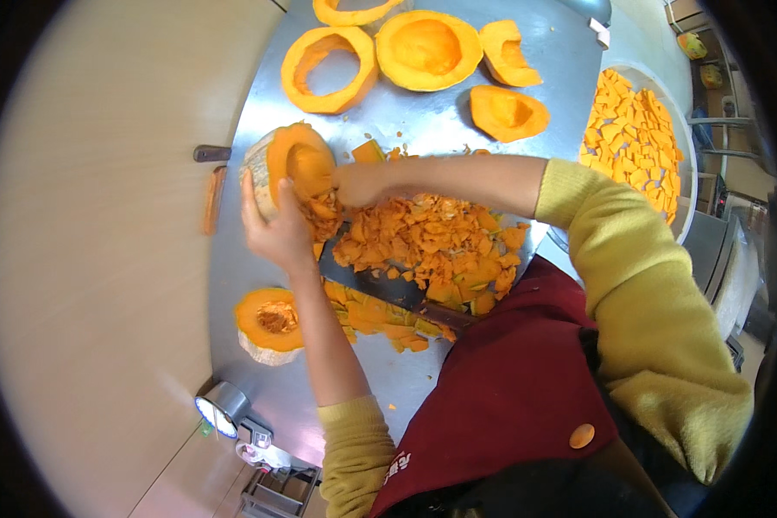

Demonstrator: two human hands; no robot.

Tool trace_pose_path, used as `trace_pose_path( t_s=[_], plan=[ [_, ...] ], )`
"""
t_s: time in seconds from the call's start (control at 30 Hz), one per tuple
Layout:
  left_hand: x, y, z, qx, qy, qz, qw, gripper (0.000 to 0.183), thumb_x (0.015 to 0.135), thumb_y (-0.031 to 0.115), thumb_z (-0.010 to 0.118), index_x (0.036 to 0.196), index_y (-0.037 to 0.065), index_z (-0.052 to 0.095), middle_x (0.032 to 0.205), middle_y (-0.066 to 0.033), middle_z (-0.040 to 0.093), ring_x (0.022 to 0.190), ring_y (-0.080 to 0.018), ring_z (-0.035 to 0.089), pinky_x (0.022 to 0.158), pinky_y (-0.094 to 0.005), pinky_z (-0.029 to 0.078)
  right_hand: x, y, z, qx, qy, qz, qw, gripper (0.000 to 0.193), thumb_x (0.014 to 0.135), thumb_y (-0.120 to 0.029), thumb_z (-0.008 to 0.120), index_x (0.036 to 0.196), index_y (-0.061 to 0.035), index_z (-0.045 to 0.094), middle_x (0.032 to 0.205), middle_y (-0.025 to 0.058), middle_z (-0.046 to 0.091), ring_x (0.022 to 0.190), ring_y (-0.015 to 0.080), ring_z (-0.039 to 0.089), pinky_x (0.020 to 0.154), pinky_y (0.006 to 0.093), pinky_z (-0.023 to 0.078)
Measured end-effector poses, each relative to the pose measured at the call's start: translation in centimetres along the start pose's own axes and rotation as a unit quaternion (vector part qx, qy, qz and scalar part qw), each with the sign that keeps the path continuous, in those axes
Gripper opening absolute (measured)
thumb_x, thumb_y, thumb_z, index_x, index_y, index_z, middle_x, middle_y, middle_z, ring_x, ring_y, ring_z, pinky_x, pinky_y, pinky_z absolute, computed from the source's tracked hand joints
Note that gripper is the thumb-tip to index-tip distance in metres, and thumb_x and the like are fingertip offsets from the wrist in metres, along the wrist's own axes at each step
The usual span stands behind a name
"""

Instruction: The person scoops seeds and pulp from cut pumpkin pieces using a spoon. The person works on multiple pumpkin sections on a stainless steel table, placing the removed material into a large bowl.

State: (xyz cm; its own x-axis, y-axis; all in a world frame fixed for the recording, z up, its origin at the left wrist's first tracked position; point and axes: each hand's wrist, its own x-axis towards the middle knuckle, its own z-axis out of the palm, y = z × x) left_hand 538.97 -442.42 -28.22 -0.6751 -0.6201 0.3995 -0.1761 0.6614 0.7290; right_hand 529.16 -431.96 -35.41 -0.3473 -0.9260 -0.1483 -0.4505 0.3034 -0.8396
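A halved pumpkin (309,154) with pale rind and a scooped hollow is tilted at the left of the metal table. My left hand (276,231) grips its near side, thumb and fingers spread around the rind. Inside the hollow's right edge is my right hand (358,184), closed; its fingertips and whatever they hold are hidden. Loose orange pulp (321,217) hangs below the opening. Just right of it lies a heap of pumpkin scraps (432,237), partly over a dark-bladed cleaver (367,283). Another pumpkin half (255,318), with stringy seeds inside, sits nearer me.
Hollowed pumpkin pieces, including a ring (367,73) and a half (393,65), stand along the far side. A large tub (689,186) of cut pumpkin chunks is at right. Peelings (375,318) lie near the cleaver. A metal canister (226,404) is at lower left.
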Motion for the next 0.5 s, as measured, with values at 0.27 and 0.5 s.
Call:
trace_pose_path(
  t_s=[0.27,0.5],
  plan=[
    [-0.6,-0.6,-0.6,0.012,0.021,0.034,0.999,0.044,0.082,0.009,0.071,0.124,0.001,0.061,0.117,-0.0176,0.064,0.105,-0.0306,0.062,0.091,-0.0382,0.048,-1.5,-2.1,0.7,-0.117,0.061,0.088,0.987,0.015,0.080,-0.006,0.056,0.084,0.0032,0.067,0.085,0.0254,0.068,0.078,0.0389,0.068,0.065,0.0461,0.055],
    [-3.0,-1.2,-1.5,0.013,0.032,0.073,0.997,0.047,0.083,0.010,0.071,0.126,-0.004,0.058,0.115,-0.0195,0.062,0.103,-0.0329,0.061,0.089,-0.0400,0.047,-1.6,-2.6,1.8,0.395,-0.098,0.267,0.874,0.017,0.086,-0.006,0.041,0.083,-0.0004,0.057,0.053,0.0063,0.046,0.042,0.0205,0.040,0.039,0.0387,0.033]
  ],
)
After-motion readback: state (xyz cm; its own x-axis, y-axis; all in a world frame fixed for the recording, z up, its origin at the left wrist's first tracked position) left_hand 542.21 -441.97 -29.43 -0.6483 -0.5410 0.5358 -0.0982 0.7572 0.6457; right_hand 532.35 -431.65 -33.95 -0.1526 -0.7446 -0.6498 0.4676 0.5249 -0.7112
